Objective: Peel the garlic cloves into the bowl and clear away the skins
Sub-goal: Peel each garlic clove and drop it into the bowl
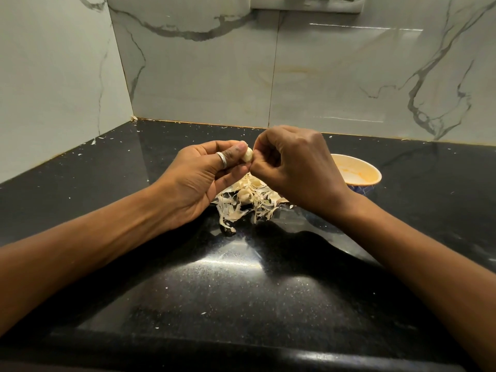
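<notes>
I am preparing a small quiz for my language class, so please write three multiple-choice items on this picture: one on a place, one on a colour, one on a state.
1. Where does the bowl stand?
A) in the far left corner
B) on the counter, behind and to the right of the right hand
C) at the near front edge

2. What colour is the counter?
A) white
B) red
C) black

3. In what state is the garlic clove?
A) lying in the bowl
B) held by the fingers of the left hand
C) lying alone on the counter

Answers:
1 B, its rim shows just past the right hand.
2 C, the surface is dark and glossy.
3 B, the clove is held above the skins while the right hand picks at it.
</notes>
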`<control>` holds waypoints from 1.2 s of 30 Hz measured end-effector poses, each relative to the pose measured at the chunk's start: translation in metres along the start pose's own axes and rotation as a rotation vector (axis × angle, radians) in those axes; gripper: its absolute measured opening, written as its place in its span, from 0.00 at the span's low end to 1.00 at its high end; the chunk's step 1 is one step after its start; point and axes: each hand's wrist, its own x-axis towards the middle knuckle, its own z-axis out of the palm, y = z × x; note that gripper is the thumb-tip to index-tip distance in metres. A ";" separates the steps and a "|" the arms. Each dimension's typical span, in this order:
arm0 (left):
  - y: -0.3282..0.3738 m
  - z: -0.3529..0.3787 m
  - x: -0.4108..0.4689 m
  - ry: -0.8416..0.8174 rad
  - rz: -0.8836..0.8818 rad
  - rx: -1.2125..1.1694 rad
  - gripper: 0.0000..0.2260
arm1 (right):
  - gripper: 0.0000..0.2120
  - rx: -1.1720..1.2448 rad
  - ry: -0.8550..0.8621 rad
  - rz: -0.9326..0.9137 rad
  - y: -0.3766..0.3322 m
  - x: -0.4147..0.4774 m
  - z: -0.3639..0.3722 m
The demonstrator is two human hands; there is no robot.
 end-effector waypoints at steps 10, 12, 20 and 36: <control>0.002 0.000 -0.005 -0.021 0.012 0.068 0.14 | 0.05 0.036 0.057 0.069 0.006 0.000 -0.007; 0.002 0.000 -0.005 -0.023 0.023 0.070 0.14 | 0.06 0.061 0.064 0.088 0.004 0.000 -0.007; 0.003 -0.002 -0.004 -0.014 0.032 0.067 0.12 | 0.04 0.212 0.036 0.149 -0.002 0.000 -0.010; 0.002 -0.006 0.000 -0.001 0.042 0.038 0.11 | 0.05 0.326 -0.055 0.173 -0.002 -0.003 -0.007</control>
